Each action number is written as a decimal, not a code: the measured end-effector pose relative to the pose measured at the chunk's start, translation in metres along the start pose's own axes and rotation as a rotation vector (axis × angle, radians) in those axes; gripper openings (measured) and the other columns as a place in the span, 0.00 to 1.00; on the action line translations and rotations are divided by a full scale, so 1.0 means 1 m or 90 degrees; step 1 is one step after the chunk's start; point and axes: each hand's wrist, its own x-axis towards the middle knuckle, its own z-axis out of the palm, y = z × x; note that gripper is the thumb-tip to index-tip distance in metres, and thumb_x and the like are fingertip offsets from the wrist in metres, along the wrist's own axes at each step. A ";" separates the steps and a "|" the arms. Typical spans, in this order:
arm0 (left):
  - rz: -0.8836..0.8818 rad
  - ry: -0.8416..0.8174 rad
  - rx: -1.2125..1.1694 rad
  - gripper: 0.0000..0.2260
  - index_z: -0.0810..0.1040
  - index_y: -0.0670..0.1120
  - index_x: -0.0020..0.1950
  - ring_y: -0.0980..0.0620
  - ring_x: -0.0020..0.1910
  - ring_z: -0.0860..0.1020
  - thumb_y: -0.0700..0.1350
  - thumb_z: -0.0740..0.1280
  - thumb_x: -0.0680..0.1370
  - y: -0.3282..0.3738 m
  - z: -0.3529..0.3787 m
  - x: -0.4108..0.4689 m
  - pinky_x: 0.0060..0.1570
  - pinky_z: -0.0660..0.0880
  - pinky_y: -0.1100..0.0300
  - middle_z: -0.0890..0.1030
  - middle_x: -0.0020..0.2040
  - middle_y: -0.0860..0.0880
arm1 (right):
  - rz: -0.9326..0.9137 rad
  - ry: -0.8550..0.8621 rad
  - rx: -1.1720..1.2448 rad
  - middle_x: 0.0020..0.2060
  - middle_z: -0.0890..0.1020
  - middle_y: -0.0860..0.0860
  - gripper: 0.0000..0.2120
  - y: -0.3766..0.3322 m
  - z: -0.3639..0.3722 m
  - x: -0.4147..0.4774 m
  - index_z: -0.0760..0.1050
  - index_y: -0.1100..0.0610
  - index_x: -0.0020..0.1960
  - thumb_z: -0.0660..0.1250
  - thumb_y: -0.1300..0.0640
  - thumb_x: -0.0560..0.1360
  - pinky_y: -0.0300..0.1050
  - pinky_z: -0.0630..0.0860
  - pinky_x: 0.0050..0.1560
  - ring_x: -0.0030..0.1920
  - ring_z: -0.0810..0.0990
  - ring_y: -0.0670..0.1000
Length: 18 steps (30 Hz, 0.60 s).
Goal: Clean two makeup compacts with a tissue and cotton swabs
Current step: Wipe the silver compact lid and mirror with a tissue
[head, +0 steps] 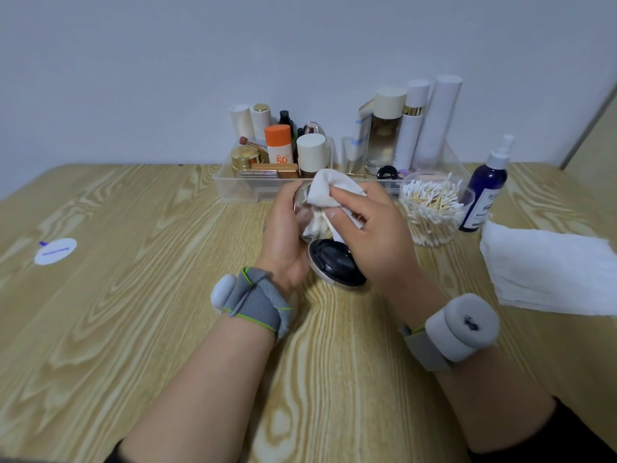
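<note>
Wrists: I see a grey strap with a pale pod on each forearm, nearest the camera, above the wooden table (167,295).
Compact (337,265): open and held up over the table centre, its dark base toward me, its mirrored lid tipped up behind.
Left hand (283,235): I see it closed around the compact's left side, fingers curled behind the lid.
Right hand (370,228): pinched shut on a crumpled tissue (329,195), pressing it against the lid's inner face.
Right side: a flat white tissue stack (547,269) lies well apart from the hands.
Farther back: a clear jar of swabs (430,208), a blue spray bottle (485,192) just beside it.
Wall side: a clear tray (240,185) crowded with cosmetics.
Far left: a round white sticker (55,251).
</note>
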 end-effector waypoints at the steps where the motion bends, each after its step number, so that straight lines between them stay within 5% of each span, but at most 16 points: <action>1: -0.009 -0.024 0.002 0.18 0.74 0.39 0.62 0.42 0.53 0.77 0.49 0.63 0.78 0.000 0.000 0.001 0.60 0.72 0.50 0.76 0.55 0.39 | -0.006 -0.004 0.003 0.56 0.75 0.47 0.14 0.000 0.000 0.000 0.78 0.51 0.64 0.65 0.56 0.78 0.33 0.70 0.57 0.58 0.75 0.45; 4: -0.021 -0.089 0.007 0.20 0.74 0.35 0.64 0.40 0.56 0.75 0.46 0.63 0.76 -0.001 -0.001 0.002 0.66 0.68 0.47 0.75 0.57 0.36 | -0.032 -0.012 0.020 0.57 0.75 0.48 0.14 -0.002 -0.001 -0.001 0.79 0.50 0.63 0.65 0.58 0.78 0.28 0.68 0.57 0.59 0.74 0.44; 8: -0.007 -0.141 0.050 0.26 0.76 0.34 0.60 0.42 0.46 0.73 0.43 0.72 0.65 0.000 -0.002 -0.001 0.48 0.71 0.51 0.73 0.50 0.36 | -0.054 -0.025 0.029 0.56 0.75 0.49 0.15 -0.004 -0.001 0.000 0.80 0.53 0.60 0.64 0.63 0.77 0.30 0.68 0.58 0.58 0.75 0.45; 13: -0.002 -0.159 0.051 0.10 0.72 0.33 0.57 0.42 0.40 0.79 0.32 0.60 0.77 0.000 -0.005 0.000 0.41 0.78 0.56 0.77 0.44 0.37 | -0.102 -0.060 0.016 0.55 0.76 0.49 0.17 -0.006 0.000 0.000 0.81 0.53 0.57 0.62 0.68 0.74 0.36 0.71 0.59 0.58 0.75 0.47; 18: -0.064 -0.136 0.013 0.23 0.71 0.37 0.70 0.44 0.47 0.80 0.49 0.49 0.83 0.008 -0.004 -0.002 0.51 0.77 0.54 0.79 0.50 0.39 | -0.128 -0.116 -0.009 0.53 0.77 0.48 0.16 -0.006 0.001 0.000 0.83 0.52 0.53 0.63 0.66 0.73 0.49 0.72 0.59 0.57 0.75 0.50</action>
